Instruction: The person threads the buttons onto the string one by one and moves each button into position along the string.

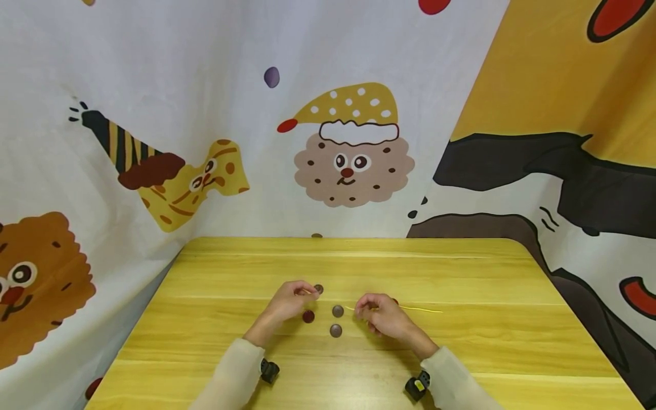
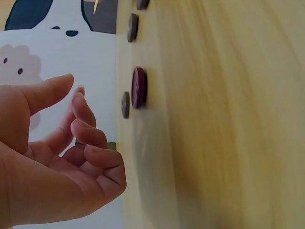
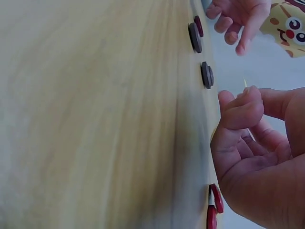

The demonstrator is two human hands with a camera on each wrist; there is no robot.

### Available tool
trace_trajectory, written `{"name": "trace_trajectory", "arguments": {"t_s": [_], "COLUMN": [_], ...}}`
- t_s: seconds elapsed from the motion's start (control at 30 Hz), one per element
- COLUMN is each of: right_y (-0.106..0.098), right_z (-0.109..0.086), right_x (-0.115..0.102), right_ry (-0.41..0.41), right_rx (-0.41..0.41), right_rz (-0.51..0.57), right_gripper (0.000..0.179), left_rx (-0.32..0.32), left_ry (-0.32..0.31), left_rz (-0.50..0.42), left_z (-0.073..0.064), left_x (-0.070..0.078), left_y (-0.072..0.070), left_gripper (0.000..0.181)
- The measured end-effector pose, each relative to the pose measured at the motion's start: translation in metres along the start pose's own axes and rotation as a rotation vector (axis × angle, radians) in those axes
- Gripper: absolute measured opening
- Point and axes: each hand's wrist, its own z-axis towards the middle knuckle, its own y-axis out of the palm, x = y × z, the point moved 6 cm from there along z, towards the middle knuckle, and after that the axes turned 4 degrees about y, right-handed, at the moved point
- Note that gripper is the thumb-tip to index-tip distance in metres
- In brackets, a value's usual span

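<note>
Now the yellow string (image 1: 422, 310) is pinched in the right hand (image 1: 384, 316), its short end pointed towards the left hand (image 1: 289, 299), which is held well apart over the tabletop (image 1: 461, 273) with thumb and fingers loosely parted, nothing seen between them. Between and near the hands, 3 brown discs (image 1: 337, 311) and 1 maroon disc (image 1: 308, 316) are laid out, with 2 red discs (image 3: 217, 198) set near the right hand. The string's tip is apparently being readied, and 1 disc seemingly needs to be brought to it.
</note>
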Motion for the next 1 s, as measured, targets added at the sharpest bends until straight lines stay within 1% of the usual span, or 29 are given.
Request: {"name": "trace_trajectory", "arguments": {"t_s": [0.13, 0.3, 0.47, 0.63, 0.77, 1.0], "right_y": [0.0, 0.001, 0.003, 0.003, 0.002, 0.002], "right_z": [0.001, 0.001, 0.001, 0.001, 0.002, 0.004], "right_x": [0.004, 0.006, 0.007, 0.009, 0.011, 0.014], "right_ry": [0.008, -0.014, -0.023, -0.004, 0.012, 0.018], "right_rx": [-0.015, -0.026, -0.044, -0.084, -0.117, -0.169], "right_rz": [0.002, -0.005, -0.015, 0.012, 0.035, 0.063], "right_gripper": [0.011, 0.009, 0.01, 0.011, 0.013, 0.016], "left_rx": [-0.032, -0.093, -0.149, -0.206, -0.227, -0.247], "left_ry": [-0.006, -0.023, -0.018, -0.007, -0.012, 0.001], "left_rz": [0.029, 0.051, 0.063, 0.101, 0.1, 0.091], "left_z": [-0.001, -0.004, -0.006, -0.006, -0.007, -0.007], "left_x": [-0.007, -0.015, -0.018, -0.02, -0.02, -0.018], "left_y": [-0.003, -0.005, -0.007, -0.011, -0.013, -0.011], "left_gripper": [0.016, 0.018, 0.021, 0.024, 0.025, 0.027]}}
